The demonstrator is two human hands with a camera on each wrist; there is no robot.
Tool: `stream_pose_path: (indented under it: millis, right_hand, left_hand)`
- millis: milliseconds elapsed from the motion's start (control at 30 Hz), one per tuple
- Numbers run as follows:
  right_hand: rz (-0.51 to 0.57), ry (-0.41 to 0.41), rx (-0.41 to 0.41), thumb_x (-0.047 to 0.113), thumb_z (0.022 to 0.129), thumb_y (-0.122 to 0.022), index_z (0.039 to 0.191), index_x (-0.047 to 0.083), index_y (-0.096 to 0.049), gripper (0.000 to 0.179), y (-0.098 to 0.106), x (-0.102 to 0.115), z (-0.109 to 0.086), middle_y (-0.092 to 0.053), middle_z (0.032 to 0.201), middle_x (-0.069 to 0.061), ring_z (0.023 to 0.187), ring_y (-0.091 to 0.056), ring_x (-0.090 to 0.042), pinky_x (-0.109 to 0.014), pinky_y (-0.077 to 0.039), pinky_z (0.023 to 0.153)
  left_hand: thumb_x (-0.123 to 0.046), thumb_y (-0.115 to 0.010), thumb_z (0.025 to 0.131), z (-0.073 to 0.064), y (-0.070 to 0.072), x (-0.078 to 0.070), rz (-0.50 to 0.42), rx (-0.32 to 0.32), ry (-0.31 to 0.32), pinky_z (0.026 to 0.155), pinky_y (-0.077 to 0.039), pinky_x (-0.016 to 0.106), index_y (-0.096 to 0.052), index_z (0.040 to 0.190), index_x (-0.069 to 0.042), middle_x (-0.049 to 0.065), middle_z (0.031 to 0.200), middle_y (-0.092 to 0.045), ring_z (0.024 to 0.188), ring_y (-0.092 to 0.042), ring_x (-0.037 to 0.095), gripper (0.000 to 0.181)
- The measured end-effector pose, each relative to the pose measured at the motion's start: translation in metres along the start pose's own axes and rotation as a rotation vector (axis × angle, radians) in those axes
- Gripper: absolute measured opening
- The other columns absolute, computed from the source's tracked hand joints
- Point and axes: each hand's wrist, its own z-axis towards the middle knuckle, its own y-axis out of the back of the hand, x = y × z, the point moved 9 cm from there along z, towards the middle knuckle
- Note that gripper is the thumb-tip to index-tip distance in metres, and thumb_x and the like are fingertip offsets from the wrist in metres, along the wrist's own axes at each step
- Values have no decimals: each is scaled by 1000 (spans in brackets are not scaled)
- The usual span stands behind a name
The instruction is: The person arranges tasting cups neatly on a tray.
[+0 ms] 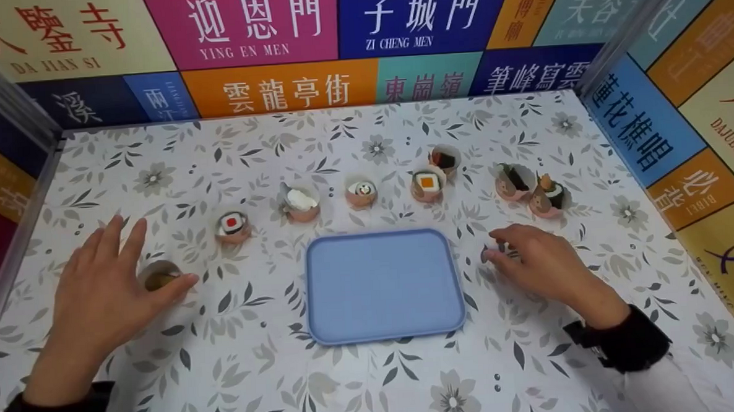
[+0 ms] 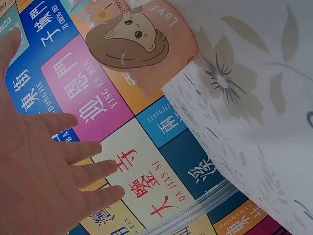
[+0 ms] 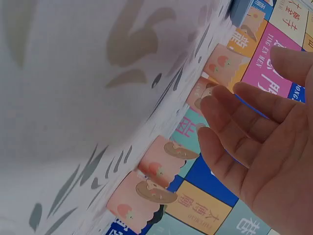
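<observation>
My left hand [image 1: 108,298], fingers spread and thumb out, hovers around a small paper cup [image 1: 161,274] with something brownish in it. In the left wrist view that pink cup [image 2: 178,44] carries a cartoon face and stands apart from the fingers. Right of the blue tray [image 1: 386,285], my right hand [image 1: 540,263] has loosely bent fingers and holds nothing. Closest to it is a cup with a sushi-like piece topped in orange [image 1: 547,199]. In the right wrist view the palm [image 3: 274,156] shows bare, with several pink cups beyond.
Behind the tray stand cups with a red-centred roll [image 1: 233,227], a white piece [image 1: 302,202], a swirled roll [image 1: 361,192], an orange-centred square [image 1: 428,185] and a dark red piece [image 1: 444,159]. Another cup [image 1: 514,181] is farther right. Printed panels [image 1: 260,25] wall the leaf-patterned table.
</observation>
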Motion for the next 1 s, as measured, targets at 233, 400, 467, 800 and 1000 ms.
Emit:
stream_pose_path:
  millis: [233, 400, 467, 800, 1000]
  right_hand:
    - [30, 13, 20, 28, 101, -70, 120, 5, -75, 30, -12, 16, 4, -73, 98, -2, 86, -69, -21, -46, -55, 75]
    - [54, 15, 67, 26, 100, -71, 110, 9, -78, 20, -23, 26, 7, -69, 85, 5, 76, -64, -14, -40, -52, 70]
    - [58, 19, 83, 26, 100, -72, 106, 12, -79, 17, -26, 29, 9, -69, 83, 6, 75, -63, -13, -40, -51, 69]
    - [56, 11, 94, 29, 99, -72, 93, 18, -79, 14, -34, 40, 14, -66, 78, 9, 68, -58, -9, -37, -49, 66]
    - [54, 6, 104, 28, 97, -74, 90, 17, -79, 14, -36, 43, 16, -67, 77, 8, 66, -57, -9, -37, -49, 65]
  left_hand:
    - [-77, -78, 74, -7, -9, 2, -95, 70, 30, 92, -36, 78, -42, 152, 8, 38, 152, -39, 130, -38, 62, 120]
    - [-69, -81, 77, -12, -16, 5, -155, 94, 25, 85, -41, 76, -44, 149, 9, 36, 146, -46, 124, -43, 60, 112]
    - [-64, -82, 80, -10, -21, 7, -171, 122, 38, 86, -41, 76, -42, 151, 9, 38, 146, -44, 125, -43, 61, 109]
    - [-40, -84, 87, -4, -55, 23, -327, 323, 148, 97, -42, 67, -24, 157, 14, 42, 149, -38, 128, -46, 55, 107]
    - [-32, -78, 89, -3, -60, 27, -326, 261, 204, 86, -46, 55, -37, 152, 12, 38, 137, -53, 111, -56, 45, 87]
